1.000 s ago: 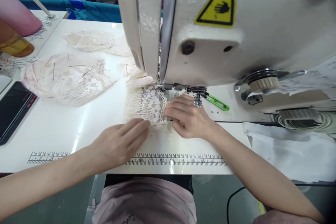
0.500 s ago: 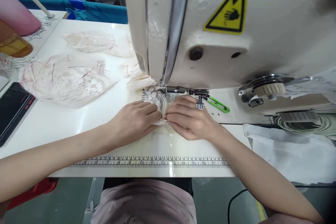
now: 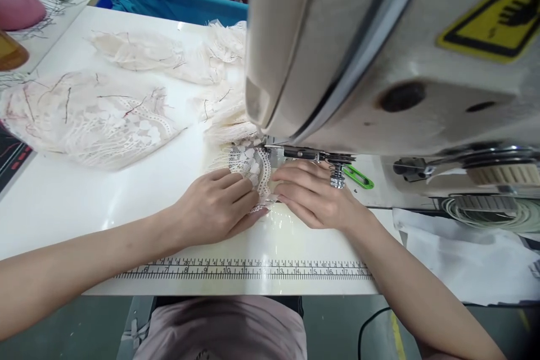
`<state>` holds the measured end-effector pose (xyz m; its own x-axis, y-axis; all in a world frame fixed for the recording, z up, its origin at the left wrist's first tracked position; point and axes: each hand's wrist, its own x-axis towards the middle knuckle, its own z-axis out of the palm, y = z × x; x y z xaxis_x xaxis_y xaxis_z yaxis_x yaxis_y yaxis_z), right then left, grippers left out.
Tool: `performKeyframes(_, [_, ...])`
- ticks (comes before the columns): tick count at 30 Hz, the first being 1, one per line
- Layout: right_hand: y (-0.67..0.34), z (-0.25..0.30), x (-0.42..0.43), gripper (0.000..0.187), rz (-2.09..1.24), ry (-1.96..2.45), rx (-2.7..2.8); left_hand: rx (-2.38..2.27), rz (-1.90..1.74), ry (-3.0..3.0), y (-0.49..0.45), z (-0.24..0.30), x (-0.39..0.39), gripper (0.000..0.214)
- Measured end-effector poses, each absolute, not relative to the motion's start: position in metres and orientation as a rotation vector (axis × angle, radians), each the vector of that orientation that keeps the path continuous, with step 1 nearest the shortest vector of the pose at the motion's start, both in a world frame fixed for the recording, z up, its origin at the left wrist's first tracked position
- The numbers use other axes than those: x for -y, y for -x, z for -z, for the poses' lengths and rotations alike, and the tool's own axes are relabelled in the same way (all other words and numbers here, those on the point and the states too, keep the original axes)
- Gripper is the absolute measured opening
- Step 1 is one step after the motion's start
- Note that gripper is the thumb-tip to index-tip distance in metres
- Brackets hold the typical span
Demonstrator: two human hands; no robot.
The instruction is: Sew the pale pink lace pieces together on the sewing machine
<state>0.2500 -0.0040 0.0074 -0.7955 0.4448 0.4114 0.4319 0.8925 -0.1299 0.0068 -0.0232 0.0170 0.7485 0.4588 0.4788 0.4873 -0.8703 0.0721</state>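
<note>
A white lace piece (image 3: 260, 171) with a scalloped, dotted border lies under the needle area of a sewing machine (image 3: 337, 84). My left hand (image 3: 221, 202) is curled over its left side, fingers bent and closed on the lace. On the other side, my right hand (image 3: 318, 194) has its fingers together and its fingertips on the lace's right and near edge, just in front of the metal presser parts (image 3: 301, 152). The fabric between the fingertips is partly hidden. Beyond the hands, the lace continues into bunched cream fabric (image 3: 225, 121).
Another lace piece (image 3: 88, 118) with dark threads lies at left, with sheer fabric (image 3: 143, 50) behind it. Green thread snips (image 3: 358, 177) lie right of the needle area. A printed ruler (image 3: 253, 271) runs along the front edge. White cloth (image 3: 447, 259) sits at right.
The view has moved closer to the machine head, which fills more of the right side. My left thumb is drawn slightly toward me, and more lace shows between the hands.
</note>
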Motion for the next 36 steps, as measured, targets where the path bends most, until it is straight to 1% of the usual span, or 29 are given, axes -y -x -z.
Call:
performKeyframes(3, [-0.247,-0.008,0.004,0.028,-0.021,0.618,2.592,0.762,0.764,2.856,-0.007,-0.017,0.024,0.019])
performKeyframes(4, [-0.245,-0.008,0.004,0.026,0.013,0.632,2.59,0.756,0.762,2.851,-0.007,-0.017,0.024,0.02])
performKeyframes(6, [-0.242,-0.009,0.006,0.012,0.093,0.653,2.594,0.744,0.762,2.852,-0.007,-0.017,0.024,0.025])
performKeyframes(7, [-0.241,-0.011,0.006,0.009,0.12,0.649,2.597,0.738,0.764,2.851,-0.007,-0.017,0.025,0.029])
performKeyframes(9, [-0.24,-0.014,0.007,0.008,0.127,0.629,2.597,0.722,0.762,2.832,-0.006,-0.017,0.025,0.033])
performKeyframes(10, [-0.24,-0.015,0.007,0.007,0.119,0.618,2.595,0.716,0.754,2.813,-0.006,-0.017,0.025,0.031])
performKeyframes(13, [-0.241,-0.017,0.006,0.007,0.102,0.599,2.593,0.707,0.72,2.759,-0.005,-0.017,0.024,0.009])
performKeyframes(14, [-0.242,-0.016,0.005,0.007,0.087,0.596,2.593,0.701,0.714,2.755,-0.004,-0.016,0.024,0.008])
performKeyframes(15, [-0.242,-0.015,0.005,0.007,0.066,0.603,2.595,0.694,0.714,2.756,-0.004,-0.016,0.023,0.01])
performKeyframes(18, [-0.241,-0.009,0.004,0.023,0.04,0.658,2.6,0.664,0.722,2.751,-0.004,-0.016,0.023,0.015])
performKeyframes(19, [-0.24,-0.007,0.004,0.026,0.056,0.676,2.602,0.662,0.722,2.746,-0.004,-0.016,0.023,0.016])
performKeyframes(20, [-0.24,-0.005,0.004,0.025,0.083,0.683,2.604,0.659,0.721,2.74,-0.005,-0.016,0.023,0.016])
performKeyframes(23, [-0.238,-0.001,0.004,0.01,0.131,0.644,2.59,0.653,0.707,2.721,-0.006,-0.017,0.024,0.016])
performKeyframes(24, [-0.238,-0.001,0.004,0.009,0.112,0.62,2.579,0.65,0.696,2.71,-0.006,-0.018,0.024,0.015])
performKeyframes(27, [-0.238,-0.001,0.004,0.012,-0.014,0.541,2.534,0.658,0.662,2.651,-0.006,-0.019,0.025,0.012])
performKeyframes(30, [-0.239,0.0,0.005,0.015,-0.067,0.575,2.493,0.674,0.684,2.662,-0.007,-0.018,0.026,0.007])
performKeyframes(34, [-0.241,0.002,0.007,0.021,-0.085,0.673,2.503,0.749,0.678,2.794,-0.008,-0.01,0.026,0.019])
performKeyframes(36, [-0.241,0.003,0.007,0.022,-0.095,0.678,2.511,0.771,0.672,2.813,-0.008,-0.008,0.027,0.021])
